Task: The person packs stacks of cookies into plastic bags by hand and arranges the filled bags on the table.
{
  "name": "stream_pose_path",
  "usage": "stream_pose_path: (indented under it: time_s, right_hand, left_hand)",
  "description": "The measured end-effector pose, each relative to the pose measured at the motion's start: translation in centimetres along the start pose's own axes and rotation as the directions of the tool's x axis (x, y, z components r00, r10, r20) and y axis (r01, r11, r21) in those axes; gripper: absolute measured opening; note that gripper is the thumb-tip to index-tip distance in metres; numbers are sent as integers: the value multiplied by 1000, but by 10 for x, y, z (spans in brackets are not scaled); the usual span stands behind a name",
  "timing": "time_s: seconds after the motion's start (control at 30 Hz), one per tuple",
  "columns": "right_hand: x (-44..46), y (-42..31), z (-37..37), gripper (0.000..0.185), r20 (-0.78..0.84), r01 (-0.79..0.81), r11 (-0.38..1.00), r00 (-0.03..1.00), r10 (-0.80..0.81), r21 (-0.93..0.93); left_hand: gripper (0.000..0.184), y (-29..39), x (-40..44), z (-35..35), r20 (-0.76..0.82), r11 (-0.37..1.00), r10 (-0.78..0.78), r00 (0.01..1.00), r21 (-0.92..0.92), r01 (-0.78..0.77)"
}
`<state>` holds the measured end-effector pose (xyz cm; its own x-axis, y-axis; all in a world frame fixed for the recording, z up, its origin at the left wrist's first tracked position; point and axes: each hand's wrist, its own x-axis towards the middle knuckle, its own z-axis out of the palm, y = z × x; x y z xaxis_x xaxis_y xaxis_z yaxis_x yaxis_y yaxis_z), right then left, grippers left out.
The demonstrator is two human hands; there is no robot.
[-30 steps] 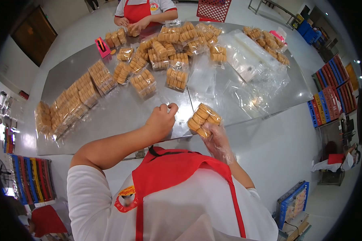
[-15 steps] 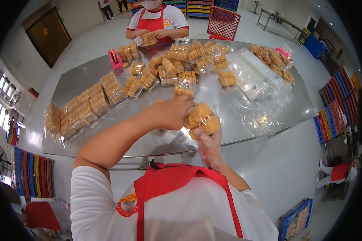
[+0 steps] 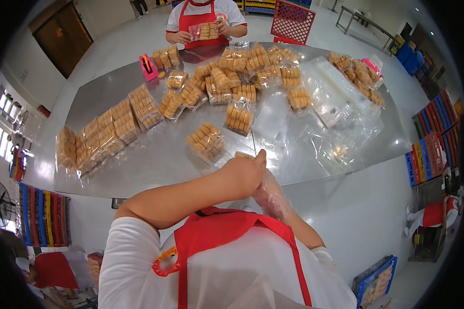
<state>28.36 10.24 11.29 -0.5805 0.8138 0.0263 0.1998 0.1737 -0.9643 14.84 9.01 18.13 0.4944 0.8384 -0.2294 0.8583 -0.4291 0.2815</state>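
Observation:
Before my chest, my left hand [image 3: 247,174] is bare and closed, its index finger extended toward my right hand. My right hand [image 3: 271,194] wears a clear plastic glove; its fingers are mostly behind the left hand. Between them is a clear pack of round cookies [image 3: 244,154], of which only a small edge shows above the left knuckles. On the steel table [image 3: 175,172] just beyond lie a pack of cookies [image 3: 205,141] and another pack [image 3: 238,117].
More packs are piled mid-table [image 3: 219,80]; a row of packs [image 3: 105,129] stands left. A pink holder [image 3: 149,67], clear plastic bags [image 3: 330,98] and bagged cookies [image 3: 358,77] lie farther back. A co-worker in a red apron [image 3: 197,18] holds a pack opposite.
My hands have come down toward my chest, and the left hand now covers most of the cookie pack. Two packs beyond my left arm have come into view. The co-worker's pack has turned.

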Motion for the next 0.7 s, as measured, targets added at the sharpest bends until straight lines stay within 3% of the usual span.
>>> stream_pose_path:
  time_s: [0.03,0.07,0.17,0.27,0.33,0.4,0.5,0.6,0.7]
  right_hand:
    - [2,-1,-1,51,98,204,937,978,-183,-285]
    - [11,-2,17,51,-297,-249,943,938,179,-218]
    - [15,-5,22,50,-156,-189,982,970,184,-14]
    - [18,-1,31,50,-45,-168,963,982,181,209]
    - [23,1,35,50,-11,-174,934,982,187,311]
    - [24,1,39,49,19,-181,914,982,187,362]
    - [26,4,41,49,54,-192,886,981,187,422]
    - [30,4,43,49,73,-193,863,981,180,468]
    - [42,5,49,48,83,-191,816,981,174,546]
  left_hand:
    - [63,2,3,4,21,1000,-8,1000,-19,8]
    - [64,4,5,6,42,999,-16,999,-38,17]
    - [67,21,11,15,78,1000,24,997,-8,-23]
    - [74,30,7,8,146,987,-73,987,-131,92]
    - [79,28,4,3,95,984,-12,995,-178,29]
    - [83,21,-5,3,-64,967,226,972,-105,-232]
    - [77,24,-9,4,-224,994,109,969,-8,-113]
    - [64,13,1,14,-82,990,-10,997,-143,-2]
    - [58,17,-7,15,-121,992,-22,992,-125,7]
